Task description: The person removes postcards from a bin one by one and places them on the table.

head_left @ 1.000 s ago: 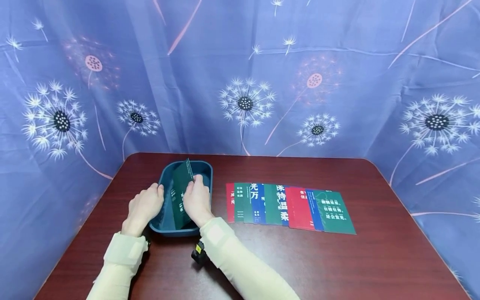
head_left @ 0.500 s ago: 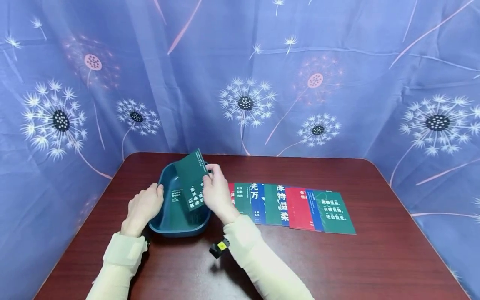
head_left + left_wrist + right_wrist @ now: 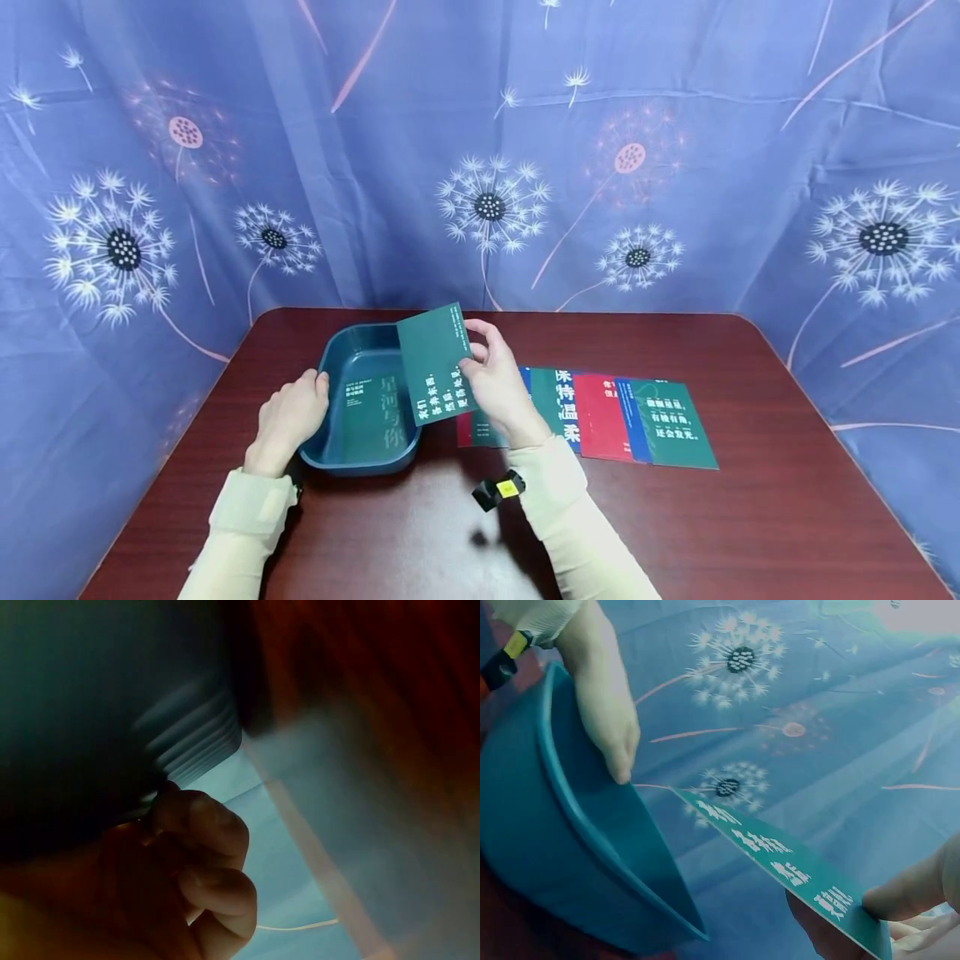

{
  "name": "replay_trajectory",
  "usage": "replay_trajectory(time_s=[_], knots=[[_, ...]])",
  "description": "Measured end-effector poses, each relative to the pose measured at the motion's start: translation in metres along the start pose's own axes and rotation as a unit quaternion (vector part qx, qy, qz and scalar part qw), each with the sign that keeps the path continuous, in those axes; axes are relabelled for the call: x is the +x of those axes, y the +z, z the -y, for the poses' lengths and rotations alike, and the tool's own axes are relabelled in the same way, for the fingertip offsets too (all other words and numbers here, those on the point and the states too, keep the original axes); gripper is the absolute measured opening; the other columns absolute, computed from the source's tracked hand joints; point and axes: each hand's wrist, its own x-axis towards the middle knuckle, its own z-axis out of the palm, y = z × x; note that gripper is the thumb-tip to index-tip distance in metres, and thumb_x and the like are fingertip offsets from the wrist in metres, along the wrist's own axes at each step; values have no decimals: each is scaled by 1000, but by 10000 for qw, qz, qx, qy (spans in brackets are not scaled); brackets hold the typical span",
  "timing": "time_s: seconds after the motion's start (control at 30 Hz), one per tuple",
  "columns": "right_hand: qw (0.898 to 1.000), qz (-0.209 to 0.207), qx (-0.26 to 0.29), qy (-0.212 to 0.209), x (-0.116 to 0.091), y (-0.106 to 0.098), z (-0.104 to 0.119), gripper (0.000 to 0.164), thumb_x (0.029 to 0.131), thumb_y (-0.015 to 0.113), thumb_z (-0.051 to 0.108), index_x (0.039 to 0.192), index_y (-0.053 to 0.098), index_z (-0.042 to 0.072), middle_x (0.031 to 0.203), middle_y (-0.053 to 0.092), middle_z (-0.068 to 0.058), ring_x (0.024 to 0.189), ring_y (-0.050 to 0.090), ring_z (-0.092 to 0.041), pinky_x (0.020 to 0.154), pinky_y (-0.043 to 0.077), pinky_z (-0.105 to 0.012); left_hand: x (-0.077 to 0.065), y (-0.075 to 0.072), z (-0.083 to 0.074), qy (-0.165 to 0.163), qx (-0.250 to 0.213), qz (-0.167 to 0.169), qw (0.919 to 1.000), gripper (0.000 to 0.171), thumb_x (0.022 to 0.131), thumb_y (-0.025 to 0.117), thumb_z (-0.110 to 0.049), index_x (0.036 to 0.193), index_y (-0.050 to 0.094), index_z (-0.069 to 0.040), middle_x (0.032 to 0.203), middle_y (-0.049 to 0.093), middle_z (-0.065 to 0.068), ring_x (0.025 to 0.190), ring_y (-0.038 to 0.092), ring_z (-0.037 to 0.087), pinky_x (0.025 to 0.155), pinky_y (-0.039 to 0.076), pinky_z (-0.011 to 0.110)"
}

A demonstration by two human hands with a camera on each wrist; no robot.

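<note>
My right hand (image 3: 501, 379) pinches a green card (image 3: 433, 358) with white lettering by its right edge, thumb on the printed face. The card is raised and tilted, its left edge overlapping the right rim of a teal plastic basin (image 3: 322, 454) in the head view. In the right wrist view the thumb (image 3: 911, 889) presses the card (image 3: 780, 859) near its end. My left hand (image 3: 288, 417) grips the basin's left rim; its curled fingers (image 3: 214, 832) show at the basin wall in the left wrist view. Another green card (image 3: 362, 421) lies flat inside the basin.
To the right of the basin, an overlapping row of red, blue and green printed cards (image 3: 678, 425) lies on the brown wooden table (image 3: 780, 500). My right forearm and hand cover the row's left part. A blue dandelion-patterned curtain (image 3: 397, 167) hangs behind the table.
My right hand has lifted the green card out of the basin and carried it right, turning its printed face toward me. Another card in the basin has come into view. My left hand stays on the rim.
</note>
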Motion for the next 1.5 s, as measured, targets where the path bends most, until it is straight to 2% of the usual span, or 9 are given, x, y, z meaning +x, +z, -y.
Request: replay_trajectory(time_s=[0.2,0.33,0.57,0.77,1.03,1.17,1.33,1.5], knots=[[9991,-283,-233,-192,-5,-22,13,53,91,44,-14,140,46,7,112,64,-23,73,66,-22,61,56,-38,-2,-4,2,-47,41,74,10000,44,106,29,-34,112,54,1,100,60,32,88,59,50,68,44,60],[9970,-566,-517,-116,-7,-44,22,56,91,45,-14,142,45,9,115,63,-23,76,66,-21,62,56,-38,-3,-3,1,-82,22,102,9999,45,106,28,-35,116,53,1,104,60,33,91,59,51,69,44,61],[9921,-705,-1007,-240,-10,-86,31,59,90,45,-13,145,42,7,124,59,-23,79,65,-17,63,54,-31,2,0,-2,-95,-17,111,9999,47,106,27,-35,119,52,2,106,59,33,94,58,51,73,44,61],[9866,-971,-1305,-162,-18,-117,34,60,90,45,-11,147,40,9,123,58,-23,74,64,-13,62,55,-30,2,-2,0,-187,2,203,9996,46,106,27,-34,120,52,2,106,59,32,93,58,50,73,44,60],[9770,-1267,-1705,-210,-32,-156,41,61,89,44,-11,148,39,7,117,57,-23,70,64,-11,59,55,-31,3,0,1,-104,-81,159,9998,46,106,27,-36,118,53,2,104,60,31,90,59,48,72,45,60],[9719,-1345,-1918,-211,-40,-180,42,60,89,44,-10,147,38,5,111,59,-15,69,63,-11,57,55,-30,2,4,1,-93,-116,148,9998,46,106,27,-36,115,53,1,101,60,30,88,60,47,71,45,58],[9594,-1654,-2276,-198,-55,-218,38,58,89,46,-10,146,38,1,100,62,-1,67,62,-9,56,53,-28,1,5,1,-60,-131,97,9998,44,106,28,-35,114,54,0,100,61,30,87,60,47,70,45,59],[9408,-2111,-2649,126,-70,-252,32,57,89,48,-9,145,38,-2,92,60,8,63,61,-7,53,53,-28,3,1,2,-52,-92,83,9999,44,106,29,-35,114,54,1,101,61,31,88,59,48,71,45,60]])
